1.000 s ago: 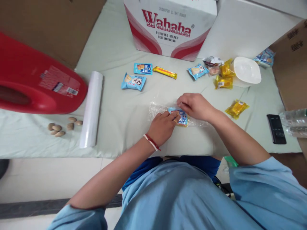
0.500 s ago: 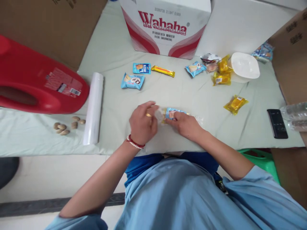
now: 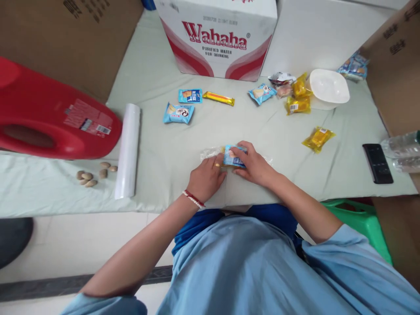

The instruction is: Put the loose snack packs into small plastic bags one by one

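Note:
A small blue snack packet [image 3: 230, 156] lies on the cloth in front of me, with something yellow showing at its edge and clear plastic wrap [image 3: 210, 152] spreading out on both sides. My right hand [image 3: 257, 167] grips the packet from the right, fingers over its far side and thumb at the near side. From the left, my left hand [image 3: 206, 178] presses its closed fingers onto the wrap, close against the packet's left end. Its fingertips are partly hidden.
Beyond my hands lie blue snack packets [image 3: 179, 113], a yellow stick packet [image 3: 218, 98] and yellow packets [image 3: 318, 139]. A white tub [image 3: 329, 87], a Wahaha box [image 3: 218, 43], a black phone-like device [image 3: 377, 163], a plastic roll [image 3: 128, 151], a red jug [image 3: 65, 118] and several nuts [image 3: 87, 176] surround them.
My left hand has come down from above the wrap and now lies on it beside the packet. My right fingers have shifted to the packet's far side. The view has moved slightly.

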Available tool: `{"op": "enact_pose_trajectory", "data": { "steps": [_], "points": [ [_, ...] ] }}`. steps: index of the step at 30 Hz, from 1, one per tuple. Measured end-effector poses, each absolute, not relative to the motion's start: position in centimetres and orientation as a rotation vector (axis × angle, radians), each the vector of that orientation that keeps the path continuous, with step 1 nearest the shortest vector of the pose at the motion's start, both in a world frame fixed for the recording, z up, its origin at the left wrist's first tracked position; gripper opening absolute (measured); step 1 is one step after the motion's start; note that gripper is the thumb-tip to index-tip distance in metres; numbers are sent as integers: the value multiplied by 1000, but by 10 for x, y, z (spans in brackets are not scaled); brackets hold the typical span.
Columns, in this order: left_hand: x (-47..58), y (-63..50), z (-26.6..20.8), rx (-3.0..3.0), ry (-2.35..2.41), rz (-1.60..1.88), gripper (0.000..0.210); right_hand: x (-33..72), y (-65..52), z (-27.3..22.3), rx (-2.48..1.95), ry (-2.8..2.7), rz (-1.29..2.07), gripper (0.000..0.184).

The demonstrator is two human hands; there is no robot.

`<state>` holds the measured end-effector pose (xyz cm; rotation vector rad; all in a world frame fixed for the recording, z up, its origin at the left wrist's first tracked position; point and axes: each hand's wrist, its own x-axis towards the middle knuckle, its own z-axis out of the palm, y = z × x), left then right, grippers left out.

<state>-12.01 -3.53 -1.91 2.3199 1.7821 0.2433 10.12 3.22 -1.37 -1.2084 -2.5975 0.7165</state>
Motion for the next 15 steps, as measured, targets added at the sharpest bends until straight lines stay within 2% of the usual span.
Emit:
{"op": "enact_pose_trajectory", "data": {
  "steps": [3,6,8,11,15],
  "points": [
    [-108,-20,-6,2316,1893,97,46,89,34,-7,-1429,-2702,611,72],
    [-100,-7,-7,2261,1967,107,30,84,36,-2,-1430,-2731,640,68],
    [-97,-1,-14,2150,1969,246,32,86,36,-5,-1368,-2662,685,68],
    [-91,2,-26,1824,1877,660,37,93,31,-16,-1275,-2497,711,68],
    [-94,-6,-27,1228,1373,1031,38,98,21,-23,-1245,-2406,652,68]
  ]
}}
